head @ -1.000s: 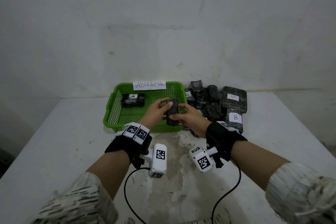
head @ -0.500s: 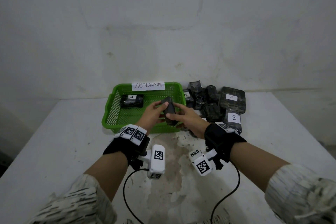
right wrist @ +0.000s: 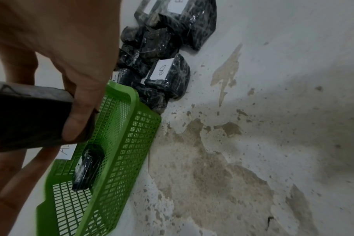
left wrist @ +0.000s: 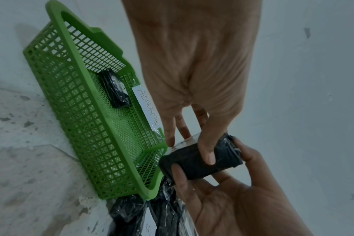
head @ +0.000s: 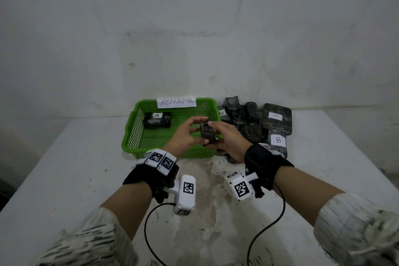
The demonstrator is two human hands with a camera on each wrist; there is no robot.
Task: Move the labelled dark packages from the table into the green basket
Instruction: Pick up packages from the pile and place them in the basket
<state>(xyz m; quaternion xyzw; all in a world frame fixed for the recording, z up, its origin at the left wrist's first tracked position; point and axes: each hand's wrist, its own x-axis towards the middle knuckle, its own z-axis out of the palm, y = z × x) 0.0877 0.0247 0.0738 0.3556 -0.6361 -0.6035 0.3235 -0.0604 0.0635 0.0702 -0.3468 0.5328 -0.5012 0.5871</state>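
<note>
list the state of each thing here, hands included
held package: off the table, over the basket's right end
left hand: thumb pressing the held package
right hand: gripping the held package
green basket: holds package A
package B: on the table

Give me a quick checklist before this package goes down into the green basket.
1. Held package gripped by both left hand and right hand: ok.
2. Package over the green basket, near its right end: ok.
3. Free floor space in the basket beside package A: ok.
4. Label on the held package readable: cannot tell.
5. Pile of remaining packages lies outside the basket: ok.
</note>
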